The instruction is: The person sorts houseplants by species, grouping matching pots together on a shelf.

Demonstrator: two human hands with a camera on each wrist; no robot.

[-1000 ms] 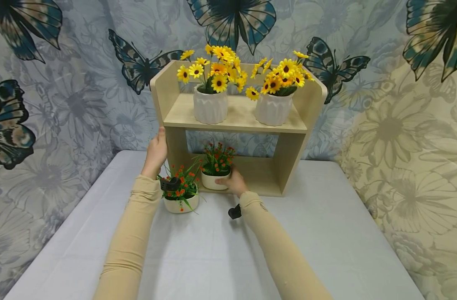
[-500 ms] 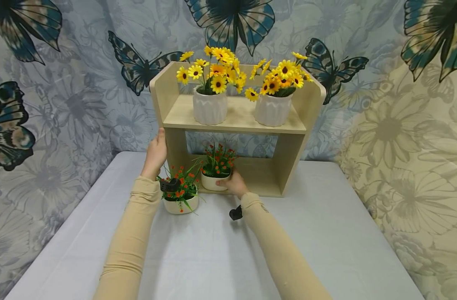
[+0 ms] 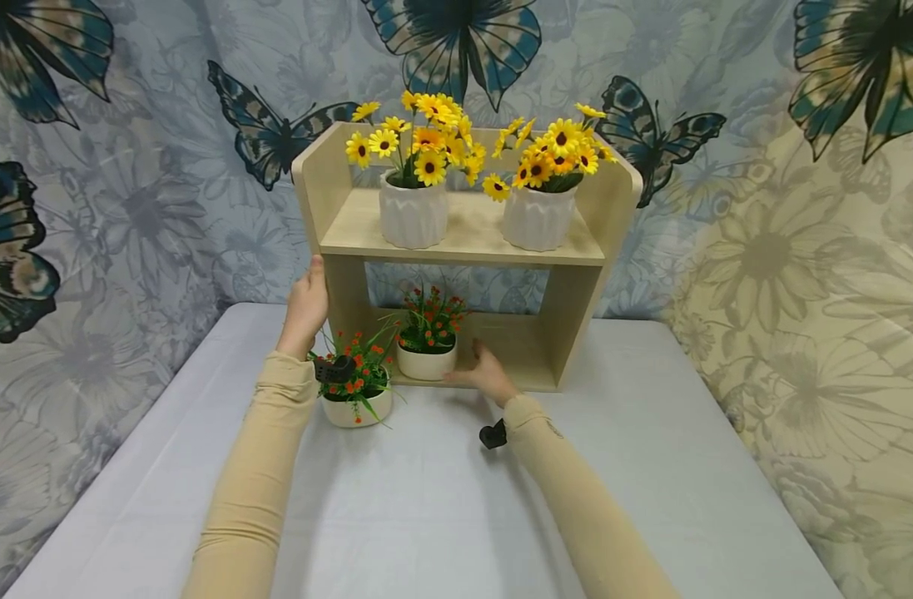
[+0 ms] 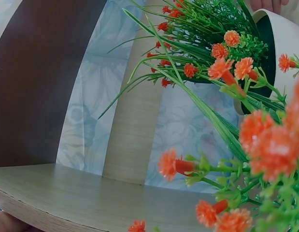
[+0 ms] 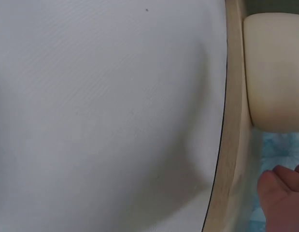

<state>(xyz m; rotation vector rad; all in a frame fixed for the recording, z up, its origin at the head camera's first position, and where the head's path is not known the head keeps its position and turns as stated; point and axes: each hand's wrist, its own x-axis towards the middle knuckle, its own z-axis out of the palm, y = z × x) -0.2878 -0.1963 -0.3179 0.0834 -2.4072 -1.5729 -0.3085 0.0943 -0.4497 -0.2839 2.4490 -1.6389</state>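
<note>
My left hand [image 3: 306,308] rests against the outer left side of the wooden shelf unit [image 3: 463,256]; the fingers behind the edge are partly hidden. In the left wrist view only a bit of that hand shows beyond the panel. The right hand [image 3: 489,374], fingers spread, is just right of a white pot of red flowers [image 3: 426,363] on the lower board. In the right wrist view a gap separates this hand [image 5: 284,195] from the cream-white pot [image 5: 277,72]. A second pot of red flowers [image 3: 357,411] stands on the table before the unit's left end, below my left wrist.
Two ribbed white pots, one left [image 3: 414,218] and one right [image 3: 538,220], hold yellow flowers on the upper board. A white cloth covers the table [image 3: 411,516]. Butterfly-patterned fabric [image 3: 156,200] hangs behind. Black straps with small cameras [image 3: 493,434] are on both wrists.
My right hand has let go of the pot on the lower board and drawn back to the right, its fingers spreading. The left hand keeps its place against the unit.
</note>
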